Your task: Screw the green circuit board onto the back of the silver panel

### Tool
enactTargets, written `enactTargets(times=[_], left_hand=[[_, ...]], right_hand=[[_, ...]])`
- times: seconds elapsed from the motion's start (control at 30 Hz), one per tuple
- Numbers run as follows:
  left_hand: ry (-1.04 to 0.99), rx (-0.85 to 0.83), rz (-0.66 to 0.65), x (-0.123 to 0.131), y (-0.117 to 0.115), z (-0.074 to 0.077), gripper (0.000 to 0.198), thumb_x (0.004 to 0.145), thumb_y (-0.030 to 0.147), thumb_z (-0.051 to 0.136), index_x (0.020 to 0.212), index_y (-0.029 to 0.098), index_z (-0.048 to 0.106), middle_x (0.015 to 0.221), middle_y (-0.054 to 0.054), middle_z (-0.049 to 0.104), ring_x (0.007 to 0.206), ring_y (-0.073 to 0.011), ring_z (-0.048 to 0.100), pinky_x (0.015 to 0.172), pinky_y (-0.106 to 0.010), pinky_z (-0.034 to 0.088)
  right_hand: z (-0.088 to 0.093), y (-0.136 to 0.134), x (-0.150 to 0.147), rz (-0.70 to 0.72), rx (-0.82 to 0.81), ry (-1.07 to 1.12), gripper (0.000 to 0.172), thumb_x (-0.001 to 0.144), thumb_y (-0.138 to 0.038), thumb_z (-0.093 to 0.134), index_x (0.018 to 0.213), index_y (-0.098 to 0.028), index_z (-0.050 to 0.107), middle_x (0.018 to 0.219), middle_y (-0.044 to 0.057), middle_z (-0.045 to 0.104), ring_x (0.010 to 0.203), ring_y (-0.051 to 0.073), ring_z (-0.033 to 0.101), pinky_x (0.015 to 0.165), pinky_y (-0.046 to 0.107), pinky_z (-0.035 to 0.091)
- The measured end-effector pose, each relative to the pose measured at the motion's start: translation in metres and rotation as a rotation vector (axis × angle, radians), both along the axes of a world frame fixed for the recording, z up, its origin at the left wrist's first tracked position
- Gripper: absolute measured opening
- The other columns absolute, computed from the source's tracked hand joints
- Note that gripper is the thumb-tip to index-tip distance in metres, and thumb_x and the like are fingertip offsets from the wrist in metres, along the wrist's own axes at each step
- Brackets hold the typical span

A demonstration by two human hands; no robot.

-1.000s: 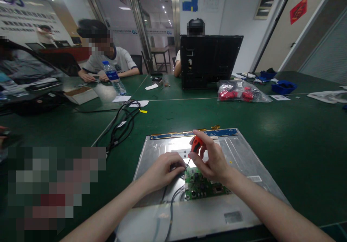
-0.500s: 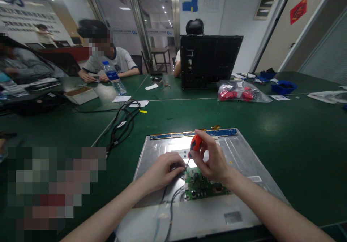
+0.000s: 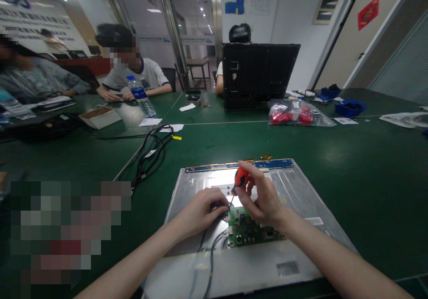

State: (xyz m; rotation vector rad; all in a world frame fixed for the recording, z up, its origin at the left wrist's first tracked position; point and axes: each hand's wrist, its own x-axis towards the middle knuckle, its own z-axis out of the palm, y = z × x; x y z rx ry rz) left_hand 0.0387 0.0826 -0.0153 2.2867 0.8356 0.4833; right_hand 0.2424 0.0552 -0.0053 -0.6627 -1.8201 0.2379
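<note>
A flat metal display panel (image 3: 187, 189) lies on the green table, with a green circuit board (image 3: 245, 232) on its middle. My right hand (image 3: 264, 196) grips a red and black screwdriver (image 3: 240, 177) by its handle. The screwdriver's thin shaft slants down to the board's upper left corner. Beside that corner is my left hand (image 3: 209, 207), fingers bent and pinched near the shaft's tip; what they hold is hidden. A dark cable (image 3: 211, 263) runs from the board's left side to the near edge. Along the panel's far edge sits a blue strip board (image 3: 239, 166).
Coiled black cables (image 3: 150, 156) lie left of the panel. A water bottle (image 3: 142, 97), an open box (image 3: 100, 118), an upright black screen back (image 3: 259, 76), a bag with red items (image 3: 297, 114) and a blue tray (image 3: 350, 108) stand farther back. Several people sit around the table.
The screwdriver handle has turned and tilted very slightly to the left in my right hand. My left hand stays in place. A person at the far left has shifted.
</note>
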Motion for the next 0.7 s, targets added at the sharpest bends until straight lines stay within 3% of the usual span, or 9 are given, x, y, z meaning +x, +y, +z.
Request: enactTargets(times=[0.27, 0.7], left_hand=[[0.007, 0.003, 0.011, 0.0008, -0.0005, -0.0001, 0.011, 0.088, 0.019, 0.060, 0.080, 0.018, 0.067, 0.079, -0.002, 0.066, 0.076, -0.0180, 0.059, 0.072, -0.029, 0.043], [-0.010, 0.002, 0.003, -0.0004, 0.0012, -0.0032, 0.011, 0.089, 0.020, 0.061, 0.080, 0.018, 0.067, 0.080, -0.002, 0.068, 0.078, -0.0189, 0.061, 0.075, -0.031, 0.044]], right_hand=[[-0.0030, 0.0008, 0.0024, -0.015, -0.029, -0.007, 0.061, 0.092, -0.011, 0.047, 0.150, -0.023, 0.031, 0.097, 0.005, 0.062, 0.064, 0.013, 0.059, 0.051, 0.027, 0.050], [-0.0024, 0.0029, -0.0001, -0.042, 0.039, -0.012, 0.057, 0.092, -0.012, 0.052, 0.145, -0.024, 0.035, 0.092, 0.003, 0.062, 0.061, 0.011, 0.056, 0.049, 0.023, 0.050]])
